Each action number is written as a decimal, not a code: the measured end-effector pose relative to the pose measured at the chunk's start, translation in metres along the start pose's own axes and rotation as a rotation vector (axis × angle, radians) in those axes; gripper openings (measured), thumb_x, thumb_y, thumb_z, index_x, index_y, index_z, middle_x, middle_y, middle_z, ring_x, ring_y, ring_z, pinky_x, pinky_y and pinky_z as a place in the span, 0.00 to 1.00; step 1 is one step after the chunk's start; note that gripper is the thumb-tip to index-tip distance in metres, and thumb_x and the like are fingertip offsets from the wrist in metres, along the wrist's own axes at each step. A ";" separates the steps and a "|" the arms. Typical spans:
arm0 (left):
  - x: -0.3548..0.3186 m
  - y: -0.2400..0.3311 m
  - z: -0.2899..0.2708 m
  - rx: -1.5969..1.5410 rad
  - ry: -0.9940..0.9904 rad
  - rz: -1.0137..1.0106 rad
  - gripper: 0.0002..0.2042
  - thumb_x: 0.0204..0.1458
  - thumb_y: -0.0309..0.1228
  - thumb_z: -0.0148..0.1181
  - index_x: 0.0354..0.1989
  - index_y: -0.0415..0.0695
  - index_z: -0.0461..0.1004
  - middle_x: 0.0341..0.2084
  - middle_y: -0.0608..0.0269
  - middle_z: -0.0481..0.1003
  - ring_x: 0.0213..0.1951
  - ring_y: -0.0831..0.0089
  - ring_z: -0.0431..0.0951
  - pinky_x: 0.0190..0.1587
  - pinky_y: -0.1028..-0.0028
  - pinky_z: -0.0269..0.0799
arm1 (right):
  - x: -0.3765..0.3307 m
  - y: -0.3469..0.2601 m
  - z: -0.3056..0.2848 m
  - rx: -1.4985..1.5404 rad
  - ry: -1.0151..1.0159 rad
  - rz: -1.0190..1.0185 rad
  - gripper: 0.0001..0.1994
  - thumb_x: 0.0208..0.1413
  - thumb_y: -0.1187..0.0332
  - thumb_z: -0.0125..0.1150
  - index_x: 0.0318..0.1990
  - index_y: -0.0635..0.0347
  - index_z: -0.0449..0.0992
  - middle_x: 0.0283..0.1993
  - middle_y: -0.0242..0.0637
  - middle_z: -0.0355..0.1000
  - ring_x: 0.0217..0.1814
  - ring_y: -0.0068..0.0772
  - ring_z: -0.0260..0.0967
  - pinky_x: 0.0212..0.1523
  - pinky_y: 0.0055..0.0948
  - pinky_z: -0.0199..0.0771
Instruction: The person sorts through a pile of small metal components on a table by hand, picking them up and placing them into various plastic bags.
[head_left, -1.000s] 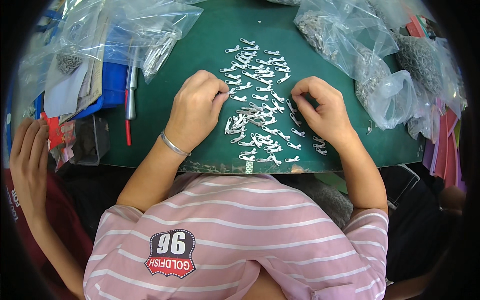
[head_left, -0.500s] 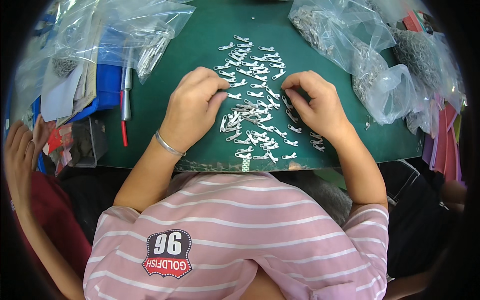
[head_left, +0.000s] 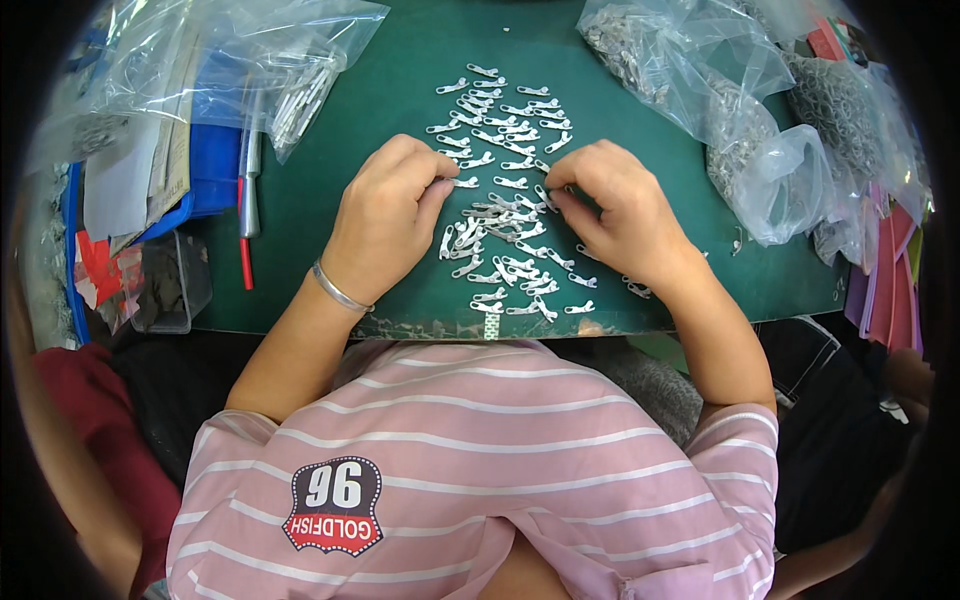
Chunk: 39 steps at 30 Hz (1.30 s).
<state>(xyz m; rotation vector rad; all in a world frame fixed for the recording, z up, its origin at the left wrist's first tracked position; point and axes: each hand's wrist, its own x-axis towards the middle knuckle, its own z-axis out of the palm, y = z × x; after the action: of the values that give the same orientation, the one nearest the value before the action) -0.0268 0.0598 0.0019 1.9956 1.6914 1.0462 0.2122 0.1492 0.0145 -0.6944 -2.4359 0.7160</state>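
Note:
Many small silver zipper sliders with pull tabs (head_left: 510, 183) lie spread over the green tabletop, thickest in a heap (head_left: 495, 222) between my hands. My left hand (head_left: 390, 215), a metal bangle on its wrist, has thumb and forefinger pinched at a slider (head_left: 464, 182) whose end juts from the fingertips. On the other side, my right hand (head_left: 620, 215) closes its thumb and forefinger at another slider (head_left: 545, 198) near the pile's right edge. A few sliders beside and beneath the right hand are partly covered by it.
Clear bags of metal parts (head_left: 745, 140) crowd the back right. At the left are a bag of silver strips (head_left: 305, 105), a blue bin (head_left: 212, 170), a red-and-silver pen-like tool (head_left: 249, 205) and a clear box (head_left: 175, 285). Another person's arm (head_left: 85, 470) is at far left.
My right hand has shifted left to the sliders, covering some at its side. My left hand stays nearly in place. The other person's hand at the left has dropped from view.

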 end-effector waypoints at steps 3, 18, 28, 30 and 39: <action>0.001 0.000 0.002 0.015 -0.023 0.027 0.06 0.49 0.16 0.65 0.34 0.36 0.77 0.32 0.56 0.74 0.33 0.61 0.77 0.35 0.69 0.73 | -0.004 -0.004 0.000 -0.043 -0.064 -0.013 0.08 0.48 0.78 0.66 0.36 0.58 0.76 0.34 0.36 0.75 0.39 0.44 0.72 0.41 0.39 0.70; 0.006 0.001 0.004 0.002 -0.007 0.048 0.05 0.51 0.16 0.63 0.35 0.36 0.78 0.31 0.54 0.76 0.34 0.58 0.78 0.37 0.68 0.74 | -0.005 -0.002 0.006 -0.139 0.063 -0.044 0.08 0.47 0.78 0.66 0.35 0.57 0.76 0.33 0.34 0.74 0.38 0.41 0.71 0.39 0.38 0.67; 0.004 0.002 0.006 0.077 -0.029 0.094 0.06 0.48 0.17 0.66 0.34 0.37 0.78 0.30 0.56 0.75 0.34 0.58 0.78 0.37 0.66 0.74 | -0.006 -0.013 0.012 -0.108 -0.003 -0.072 0.10 0.44 0.79 0.66 0.35 0.57 0.75 0.32 0.34 0.72 0.36 0.41 0.70 0.36 0.38 0.67; 0.004 0.001 0.007 0.093 -0.040 0.085 0.06 0.48 0.17 0.65 0.33 0.37 0.77 0.31 0.56 0.76 0.35 0.58 0.78 0.37 0.65 0.74 | -0.008 -0.009 0.012 -0.078 0.024 -0.055 0.10 0.44 0.79 0.66 0.35 0.57 0.75 0.32 0.34 0.72 0.36 0.41 0.70 0.37 0.38 0.67; 0.008 0.005 0.005 0.013 -0.030 0.123 0.08 0.47 0.17 0.65 0.36 0.39 0.78 0.31 0.57 0.74 0.35 0.57 0.78 0.39 0.65 0.74 | -0.003 -0.008 0.010 -0.011 0.037 -0.073 0.10 0.45 0.79 0.66 0.35 0.57 0.75 0.32 0.35 0.73 0.38 0.42 0.70 0.38 0.39 0.68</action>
<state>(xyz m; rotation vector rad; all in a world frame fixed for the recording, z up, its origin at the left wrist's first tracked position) -0.0198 0.0672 0.0045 2.1359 1.5821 1.0418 0.2063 0.1383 0.0112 -0.6140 -2.4198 0.6566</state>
